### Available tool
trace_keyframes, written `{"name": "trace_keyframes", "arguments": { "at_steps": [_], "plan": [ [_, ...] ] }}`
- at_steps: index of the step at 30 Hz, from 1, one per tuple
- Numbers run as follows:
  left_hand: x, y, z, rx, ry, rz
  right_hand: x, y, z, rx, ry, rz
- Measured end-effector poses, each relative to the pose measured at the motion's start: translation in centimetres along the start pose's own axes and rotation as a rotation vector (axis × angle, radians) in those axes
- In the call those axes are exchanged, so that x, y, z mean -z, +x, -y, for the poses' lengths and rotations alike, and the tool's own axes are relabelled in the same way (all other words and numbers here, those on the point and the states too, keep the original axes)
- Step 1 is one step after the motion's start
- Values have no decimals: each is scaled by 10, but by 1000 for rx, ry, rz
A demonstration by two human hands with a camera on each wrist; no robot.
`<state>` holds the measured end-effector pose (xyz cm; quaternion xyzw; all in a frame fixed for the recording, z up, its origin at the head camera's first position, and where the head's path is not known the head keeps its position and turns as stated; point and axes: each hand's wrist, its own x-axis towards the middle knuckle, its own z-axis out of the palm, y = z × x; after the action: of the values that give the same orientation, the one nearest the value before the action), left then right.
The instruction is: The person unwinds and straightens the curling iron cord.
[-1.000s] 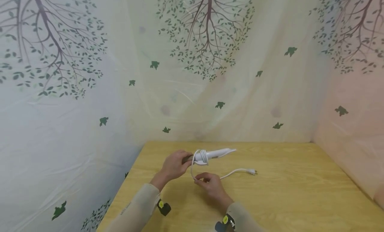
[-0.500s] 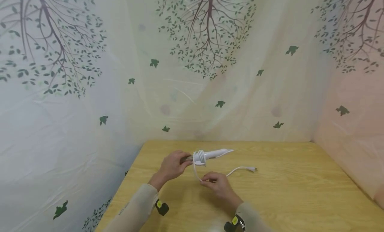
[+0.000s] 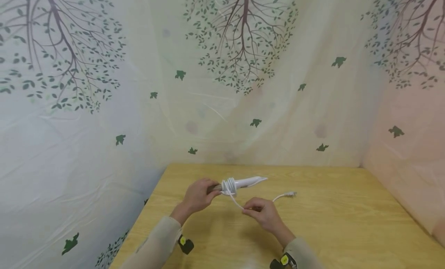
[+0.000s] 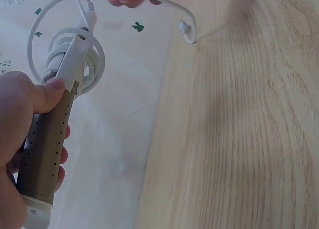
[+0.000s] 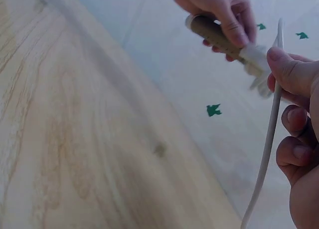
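Note:
My left hand (image 3: 198,194) grips a curling iron by its brown, perforated barrel (image 4: 47,144), thumb lying along it near the white clamp lever. The white handle (image 3: 247,182) points away to the right, held above the table. Several turns of white cord (image 4: 94,64) are wound round the iron where barrel meets handle. From those coils the cord runs to my right hand (image 3: 265,214), which pinches it between thumb and index finger. Beyond that hand the cord's free end trails toward the plug (image 3: 290,194). In the right wrist view, the pinched cord (image 5: 269,134) hangs down past the curled fingers.
A light wooden table (image 3: 330,215) lies under both hands. Behind and beside it hang pale sheets (image 3: 222,137) printed with trees and green birds. A small black device with a yellow mark (image 3: 185,244) is worn on each wrist.
My right hand has moved right, drawing the cord outward, and the loop from the coils has swung across the iron's front. The plug end behind that hand has shortened. My left hand shifted slightly left.

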<state>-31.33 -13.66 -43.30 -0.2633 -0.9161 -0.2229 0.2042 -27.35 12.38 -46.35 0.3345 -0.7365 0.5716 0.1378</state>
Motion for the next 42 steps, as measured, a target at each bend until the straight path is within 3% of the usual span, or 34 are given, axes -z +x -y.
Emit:
{"name": "trace_keyframes", "arguments": {
  "at_steps": [8,17,23,33,38,42],
  "plan": [
    [0,-4,0,3,1,3,18,4,22,75,-75,-67],
    [-5,-7,1,15,4,33,37,13,0,96,-165,-125],
    [-8,-7,2,-6,17,26,54,30,8,126,-234,-144],
    [-11,-7,3,-32,22,13,73,53,22,110,-356,-201],
    [-12,-7,3,-19,10,42,76,57,18,66,-386,-275],
    [-13,-11,5,-11,1,54,81,60,1,28,-415,-303]
  ]
}}
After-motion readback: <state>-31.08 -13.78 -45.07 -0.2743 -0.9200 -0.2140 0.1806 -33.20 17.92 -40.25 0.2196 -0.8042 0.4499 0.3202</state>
